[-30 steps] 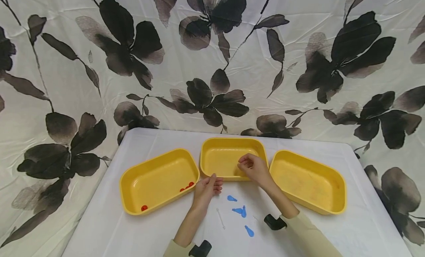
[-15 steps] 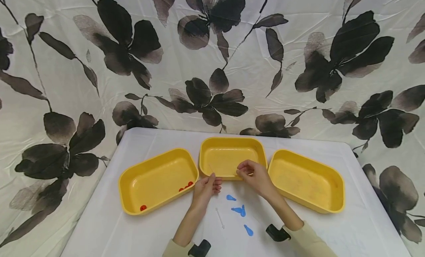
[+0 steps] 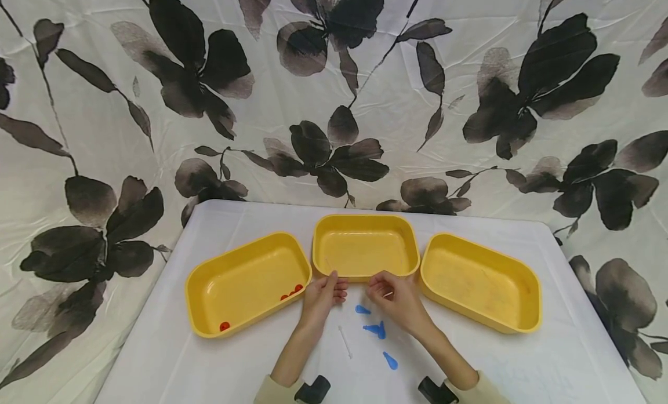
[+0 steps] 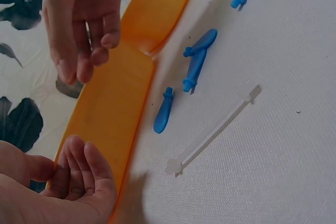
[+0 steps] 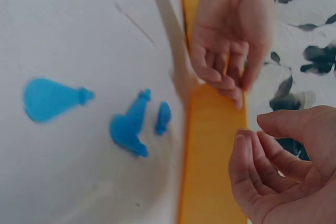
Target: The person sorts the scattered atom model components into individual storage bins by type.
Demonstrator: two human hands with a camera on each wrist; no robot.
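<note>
My left hand (image 3: 319, 299) is at the near edge of the middle yellow tray (image 3: 365, 218), thumb against its index finger. A faint thin clear stick (image 3: 327, 262) appears to rise from that pinch; most of it is hard to see. My right hand (image 5: 294, 166) hovers by the same edge, fingers loosely curled, thumb and fingertips apart, nothing seen between them. Below the hands, several blue bulb-shaped pieces with narrow necks lie on the white cloth, among them a single piece (image 3: 390, 360) and a touching pair (image 4: 199, 59). A clear rod with widened ends (image 4: 215, 129) lies beside them.
The left yellow tray (image 3: 229, 259) holds several small red pieces (image 3: 224, 326). To the right stands another yellow tray (image 3: 480, 282), angled inwards. A floral cloth (image 3: 334, 102) hangs behind the white-covered table (image 3: 172, 357).
My right hand has come from over the middle tray back towards me, to its near edge. The left hand has stayed almost still.
</note>
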